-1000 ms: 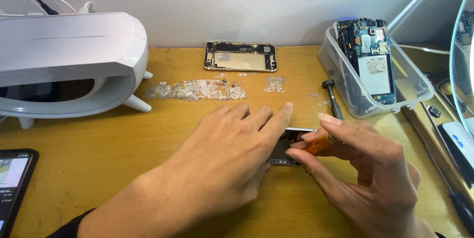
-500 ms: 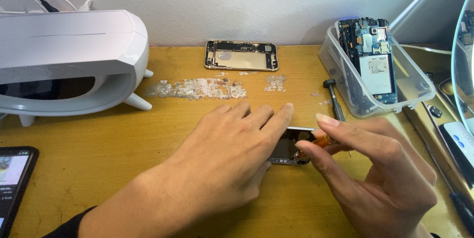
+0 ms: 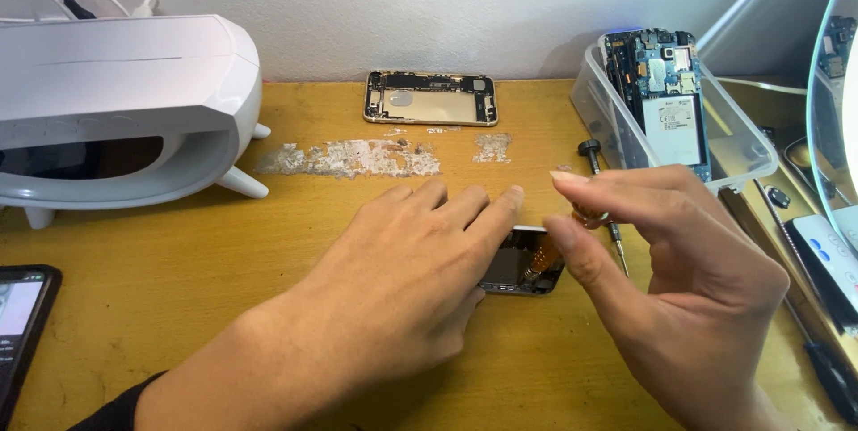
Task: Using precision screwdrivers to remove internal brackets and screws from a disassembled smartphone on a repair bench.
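Opened phone (image 3: pixel 523 272) lies flat on the wooden desk (image 3: pixel 179 252), centre-front, mostly hidden; only its right end shows, with dark internals and an orange bit inside. Left hand (image 3: pixel 402 279) is spread palm-down on top of it, fingers flat, pinning it to the desk, nothing clasped. Right hand (image 3: pixel 661 261) hovers just right of the phone, thumb and forefinger pinched; there seems to be a small metal part in the grip, too small to identify. A small screwdriver (image 3: pixel 603 194) with a black knob lies on the desk just behind that hand, tip partly hidden.

Behind the hands: a patch of whitish adhesive residue (image 3: pixel 349 159) smeared on the desk, and further back, near the wall, a gold phone rear housing (image 3: pixel 431 99), stripped, inside facing up. Right rear: a clear plastic bin (image 3: pixel 742 150) holding another opened phone with its board and battery exposed. Far right: a round mirror edge (image 3: pixel 836 109) and dark tools along the desk edge. Left: a large white appliance (image 3: pixel 125 100) on short legs, cables behind it. Bottom left corner: a black phone (image 3: pixel 20 324), screen lit. Wall (image 3: pixel 402 2) is plain white.
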